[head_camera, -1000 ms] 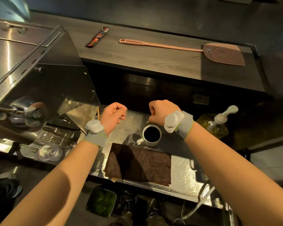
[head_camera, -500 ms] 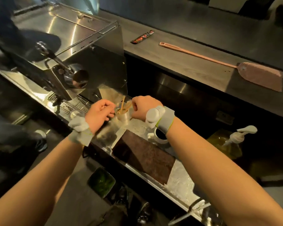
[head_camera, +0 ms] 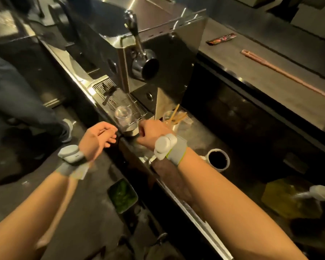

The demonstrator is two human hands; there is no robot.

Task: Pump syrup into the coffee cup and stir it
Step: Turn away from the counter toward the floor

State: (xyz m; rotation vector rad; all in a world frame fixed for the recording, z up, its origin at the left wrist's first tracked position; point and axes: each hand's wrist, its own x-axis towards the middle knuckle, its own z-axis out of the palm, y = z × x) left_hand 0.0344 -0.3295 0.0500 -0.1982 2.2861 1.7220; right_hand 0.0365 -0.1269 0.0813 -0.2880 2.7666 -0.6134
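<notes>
Coffee cup (head_camera: 218, 158) stands on the table (head_camera: 199, 132) at right of centre, full of dark coffee, apart from both hands. Syrup bottle (head_camera: 291, 197) sits at the lower right edge, untouched. Right hand (head_camera: 150, 133) is curled beside the stir sticks (head_camera: 176, 115) in their holder; whether it pinches one cannot be told. Left hand (head_camera: 98, 136) is loosely curled, holding nothing visible. Step in hand appears to be fetching a stick; next, carry it to the cup.
</notes>
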